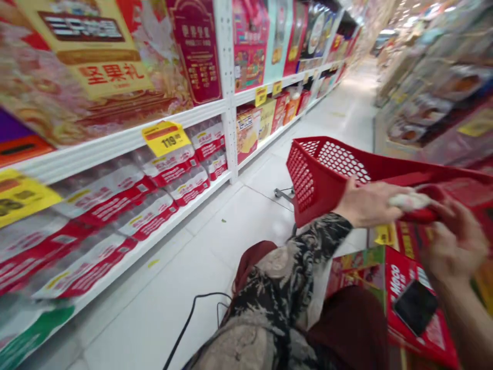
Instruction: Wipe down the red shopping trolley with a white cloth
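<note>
My left hand (367, 204), in a dark patterned sleeve, reaches over the red shopping cart (314, 177). Its fingers close at a small whitish, crumpled cloth-like piece (410, 200). My right hand (456, 239) is blurred on the right, its fingers curled at the other end of that piece. Between the hands is a red rounded part (421, 215); whether it belongs to the cart I cannot tell. Below them a dark phone (416, 307) lies on a red box (398, 277) marked "Moco".
White shelves (227, 103) on the left hold gift boxes (96, 56) and shrink-wrapped bottle packs (119, 192). A yellow price tag (165, 137) sticks out. Stacked goods (435, 103) line the right. A black cable (188, 318) lies across the floor tiles (215, 246).
</note>
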A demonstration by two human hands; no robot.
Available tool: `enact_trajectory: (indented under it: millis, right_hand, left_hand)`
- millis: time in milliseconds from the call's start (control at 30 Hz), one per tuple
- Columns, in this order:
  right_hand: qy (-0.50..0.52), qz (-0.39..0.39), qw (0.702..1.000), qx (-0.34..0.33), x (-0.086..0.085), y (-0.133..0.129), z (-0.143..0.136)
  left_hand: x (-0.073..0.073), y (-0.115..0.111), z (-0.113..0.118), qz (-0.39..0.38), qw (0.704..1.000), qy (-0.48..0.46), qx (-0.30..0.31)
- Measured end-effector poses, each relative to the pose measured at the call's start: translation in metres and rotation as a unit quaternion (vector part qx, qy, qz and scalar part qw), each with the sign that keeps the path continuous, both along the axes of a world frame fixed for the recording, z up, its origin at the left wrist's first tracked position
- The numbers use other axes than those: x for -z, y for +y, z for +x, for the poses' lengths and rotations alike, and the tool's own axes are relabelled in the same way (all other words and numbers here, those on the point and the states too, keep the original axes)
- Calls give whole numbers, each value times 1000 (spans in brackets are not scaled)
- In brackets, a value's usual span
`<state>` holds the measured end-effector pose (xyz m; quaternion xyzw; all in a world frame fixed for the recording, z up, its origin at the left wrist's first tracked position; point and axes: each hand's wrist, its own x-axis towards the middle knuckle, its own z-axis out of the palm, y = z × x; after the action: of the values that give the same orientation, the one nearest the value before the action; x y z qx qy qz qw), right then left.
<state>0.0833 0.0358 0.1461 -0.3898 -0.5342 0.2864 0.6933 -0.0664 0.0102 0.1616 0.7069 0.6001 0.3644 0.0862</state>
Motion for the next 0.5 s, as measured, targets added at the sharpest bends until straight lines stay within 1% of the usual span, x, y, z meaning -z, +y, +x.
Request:
enact_trajectory:
  millis: [33,67,133,200,300,400,433,467,500]
  right_hand:
    - [-94,35,993,-61,9,6,-1]
    - [-156,68,982,-82,18,11,-1]
    - [-214,110,968,-71,29,18,0]
    - [-227,131,964,-47,33,19,-1]
    - [-225,149,963,-14,32,15,-5]
    - [-234,158,959,-2,29,10,-1]
    - [-240,161,957,-5,29,9,2]
    - [-243,165,956,-9,29,9,5]
    - [-242,167,956,-13,30,9,8]
  left_hand:
    - [1,2,-7,-13,1000,-22,1]
    - [1,4,-13,-19,999,-35,1]
    - [2,9,-18,-3,998,-57,2]
    - [3,12,-16,19,998,-56,-1]
    - [4,11,-13,39,999,-9,30]
    - [7,12,-18,37,997,36,63]
    - [8,14,-22,31,996,44,64]
    - [10,16,-26,22,997,48,52]
    - [11,19,-29,12,998,48,23]
